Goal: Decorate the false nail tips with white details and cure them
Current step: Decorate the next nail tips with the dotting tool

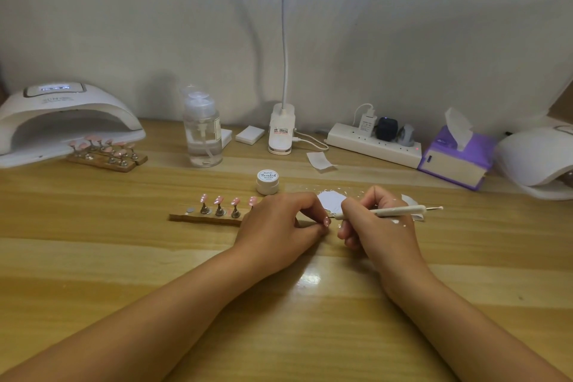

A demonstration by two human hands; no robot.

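Observation:
My left hand (276,226) pinches a small pink nail tip (326,221) on its stand, just above the table. My right hand (372,220) grips a white dotting pen (393,211), whose tip touches that nail tip. Behind my left hand a wooden holder strip (201,218) carries several pink nail tips (219,200) on metal stands. A small white gel jar (267,181) stands behind the hands. A palette sheet with white gel (331,199) lies partly hidden by my right hand. White spots mark the back of my right hand.
A white curing lamp (62,121) sits at the far left, with more pink tips on wooden holders (105,153) at its mouth. Along the back stand a pump bottle (202,130), a clip lamp (281,130), a power strip (375,143), a tissue box (455,155) and a second lamp (539,158).

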